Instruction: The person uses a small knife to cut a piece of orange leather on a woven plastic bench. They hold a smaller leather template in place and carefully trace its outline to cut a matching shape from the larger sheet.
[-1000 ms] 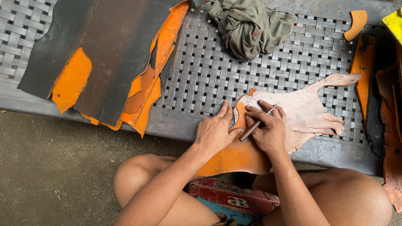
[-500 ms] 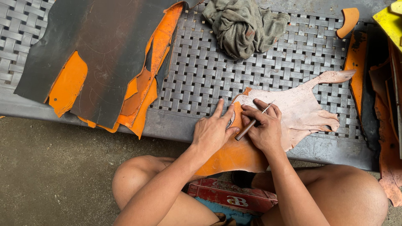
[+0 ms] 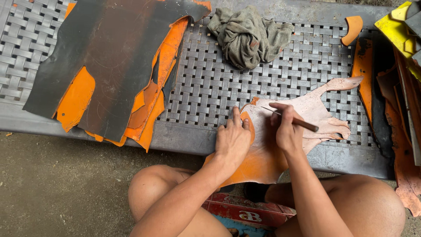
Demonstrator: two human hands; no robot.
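Left hand (image 3: 232,140) flat on orange leather piece (image 3: 263,160) overhanging surface (image 3: 184,136) front edge; right hand (image 3: 287,129) grips pen-like tool (image 3: 291,119); open weave behind.

a flat red box (image 3: 247,210) with white lettering lies under the person's legs, a blue edge showing below it.

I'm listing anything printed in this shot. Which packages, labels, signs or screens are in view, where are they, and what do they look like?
Box: under the person's legs at the bottom edge, low and flat, red with white print, partly hidden.
Blue piece: just below the box; too little shows to tell what it is.
No signs or screens.
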